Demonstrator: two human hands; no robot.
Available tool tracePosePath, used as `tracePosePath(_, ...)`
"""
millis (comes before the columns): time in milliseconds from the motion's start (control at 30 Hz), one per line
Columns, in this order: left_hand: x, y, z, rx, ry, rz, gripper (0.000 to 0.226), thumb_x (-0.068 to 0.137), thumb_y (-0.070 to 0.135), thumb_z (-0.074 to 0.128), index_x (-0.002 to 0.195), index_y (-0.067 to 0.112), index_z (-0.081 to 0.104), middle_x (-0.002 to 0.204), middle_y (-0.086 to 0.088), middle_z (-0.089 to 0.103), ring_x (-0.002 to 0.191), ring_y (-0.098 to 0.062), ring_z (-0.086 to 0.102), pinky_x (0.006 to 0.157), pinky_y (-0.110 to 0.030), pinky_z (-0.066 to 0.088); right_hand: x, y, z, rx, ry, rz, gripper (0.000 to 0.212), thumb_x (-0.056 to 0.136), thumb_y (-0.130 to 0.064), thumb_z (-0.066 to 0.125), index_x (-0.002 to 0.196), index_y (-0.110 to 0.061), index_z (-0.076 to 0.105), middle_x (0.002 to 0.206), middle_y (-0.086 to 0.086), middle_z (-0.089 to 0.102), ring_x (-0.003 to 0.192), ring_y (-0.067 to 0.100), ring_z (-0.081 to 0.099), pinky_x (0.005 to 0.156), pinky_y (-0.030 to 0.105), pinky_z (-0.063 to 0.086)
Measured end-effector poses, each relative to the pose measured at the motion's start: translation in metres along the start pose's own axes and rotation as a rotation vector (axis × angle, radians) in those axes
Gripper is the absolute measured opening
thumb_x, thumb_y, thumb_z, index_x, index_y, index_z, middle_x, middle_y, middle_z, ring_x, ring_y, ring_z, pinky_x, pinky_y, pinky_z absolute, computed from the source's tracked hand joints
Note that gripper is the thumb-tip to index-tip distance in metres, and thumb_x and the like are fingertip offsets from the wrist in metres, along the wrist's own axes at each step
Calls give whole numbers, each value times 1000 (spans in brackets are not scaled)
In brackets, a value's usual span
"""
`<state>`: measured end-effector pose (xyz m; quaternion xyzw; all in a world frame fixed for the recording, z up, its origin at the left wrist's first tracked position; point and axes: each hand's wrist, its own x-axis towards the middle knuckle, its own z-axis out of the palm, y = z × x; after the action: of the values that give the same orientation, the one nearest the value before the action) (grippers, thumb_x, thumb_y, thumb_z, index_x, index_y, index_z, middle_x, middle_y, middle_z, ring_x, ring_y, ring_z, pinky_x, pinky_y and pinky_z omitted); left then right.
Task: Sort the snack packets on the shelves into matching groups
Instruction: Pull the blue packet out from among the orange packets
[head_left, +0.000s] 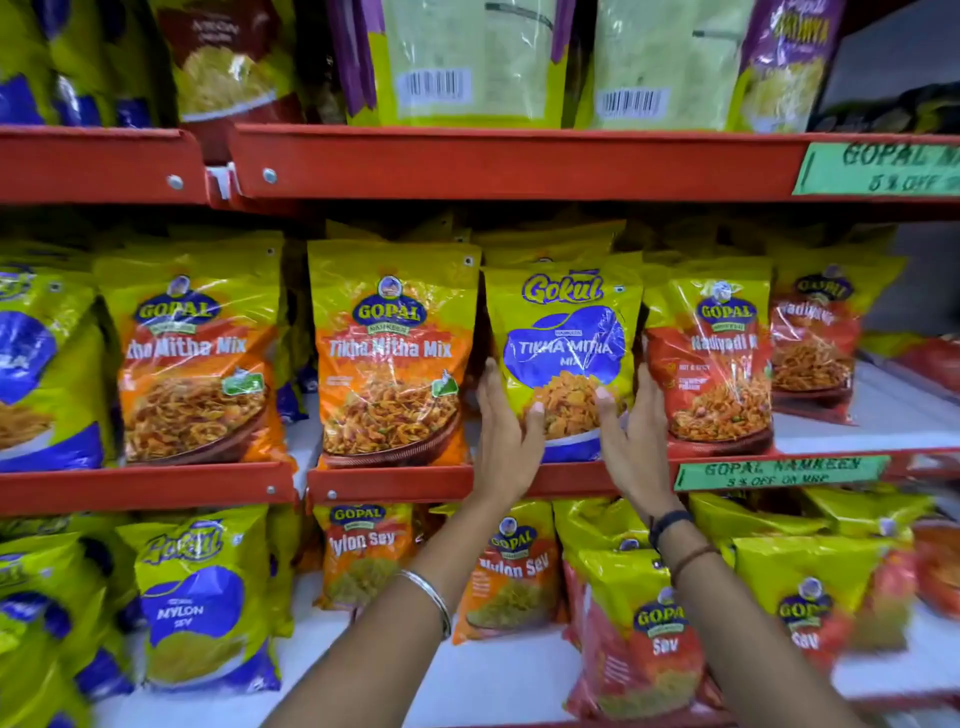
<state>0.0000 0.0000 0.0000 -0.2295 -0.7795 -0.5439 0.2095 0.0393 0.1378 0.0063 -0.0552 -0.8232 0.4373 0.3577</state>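
A yellow and blue Gokul Tikha Mitha Mix packet stands upright on the middle shelf. My left hand grips its lower left edge and my right hand grips its lower right edge. To its left stand two orange Gopal Tikha Mitha Mix packets. On its right are red Gopal Nadiyadi Mix packets. Another yellow and blue packet is at the far left of the same shelf.
The top shelf carries green and purple packets with barcodes showing. The lower shelf holds a Gokul Nylon Sev packet, orange Gopal Nylon Sev packets and red Gopal Sev packets. Green price labels hang on the shelf edges.
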Motion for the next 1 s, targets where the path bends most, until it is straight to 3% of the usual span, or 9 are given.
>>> tracePosePath(67,4,0,0,-14,-34,-73,68,95,36,47,149,14,12,156,-6,26,142,-17,27,110,-30,27,6,7,-3,65,-70,15,70,90,-54,51,146,-18,32,147,2,45,134,20,43,109,38,37)
tracePosePath(133,8,-5,-5,-36,-67,-146,56,93,36,52,141,16,32,142,-5,49,129,-18,45,101,-30,37,8,15,-9,76,-117,49,59,86,-49,61,135,-18,47,131,-1,60,121,17,55,98,30,42)
tracePosePath(233,15,-7,-10,-33,-85,-254,40,88,36,60,122,16,50,117,-8,66,111,-29,59,90,-38,47,13,24,-14,87,-106,60,68,76,-61,65,127,-17,54,122,2,66,113,20,60,97,40,48)
tracePosePath(367,15,1,-19,-59,-39,-182,44,82,28,69,121,13,53,108,-5,67,102,-26,63,83,-35,49,8,23,-17,210,-61,51,68,73,-54,71,128,-19,54,121,-1,67,110,14,63,95,48,50)
tracePosePath(533,-1,28,-42,-174,51,5,55,78,37,67,126,16,50,111,4,65,102,-12,62,86,-29,50,-9,-11,-26,404,71,-33,64,75,-25,78,131,-11,52,126,3,64,116,13,60,98,35,50)
tracePosePath(600,-17,32,-52,-199,79,36,57,76,42,65,124,16,50,110,3,65,103,-12,63,88,-33,51,-25,-21,-29,453,86,-48,65,74,-18,79,131,-6,50,127,9,62,119,19,59,99,37,49)
tracePosePath(767,-70,18,-74,-255,94,62,48,78,33,67,122,24,52,115,-1,66,108,-14,62,92,-39,52,-77,-16,-19,429,86,-17,79,63,-49,81,127,-12,52,126,11,62,117,28,58,98,51,47)
tracePosePath(900,-117,-19,-90,-250,32,-55,43,74,37,68,113,27,53,107,4,67,101,-12,65,84,-37,54,-129,-2,4,432,5,69,70,59,-47,81,120,-27,54,121,4,64,113,24,60,96,48,50)
tracePosePath(1000,-147,-54,-97,-209,7,-165,44,70,40,69,111,33,52,108,5,66,100,-9,64,84,-30,51,-157,17,26,435,-98,171,64,54,-47,85,111,-36,56,109,-1,67,98,20,63,87,49,53)
